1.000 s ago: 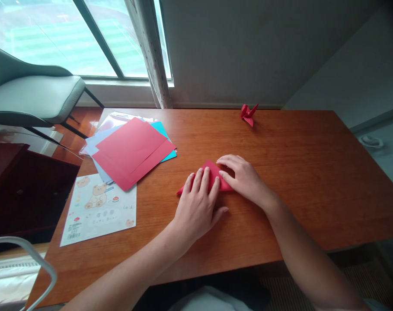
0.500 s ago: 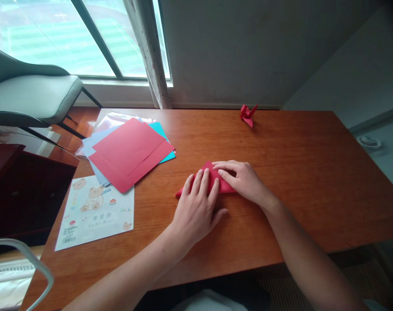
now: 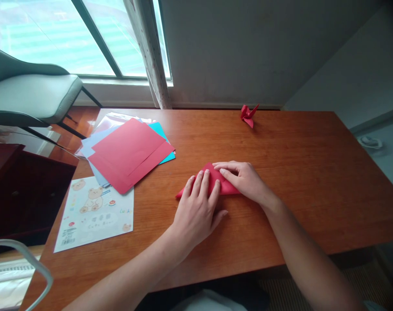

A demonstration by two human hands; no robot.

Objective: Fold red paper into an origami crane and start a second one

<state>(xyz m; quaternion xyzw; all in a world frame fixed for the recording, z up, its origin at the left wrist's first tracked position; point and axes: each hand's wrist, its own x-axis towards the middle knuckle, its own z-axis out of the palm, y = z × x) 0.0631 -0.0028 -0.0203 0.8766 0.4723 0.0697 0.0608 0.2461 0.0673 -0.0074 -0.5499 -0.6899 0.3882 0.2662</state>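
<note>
A sheet of red paper (image 3: 229, 187), folded into a triangle, lies on the table with its peak pointing away from me. Flat on its left half rests my left hand (image 3: 196, 201), the fingers spread and the thumb out to the side. My right hand (image 3: 243, 178) is at the triangle's right slope, its thumb on the paper and its forefinger along the edge, tips close together. Part of the paper is hidden beneath both hands. Toward the far edge stands a folded red paper crane (image 3: 248, 115).
Loose red paper sheets (image 3: 128, 151) lie at the left over pale blue and turquoise sheets (image 3: 167, 160) and clear plastic wrapping. A white bear-print card (image 3: 95, 220) lies in front of them. A grey chair (image 3: 34, 97) stands beyond the table's left edge, by the window.
Both hands keep nearly the same place on the folded red paper. The whole view has shifted very slightly; nothing was taken hold of or let go.
</note>
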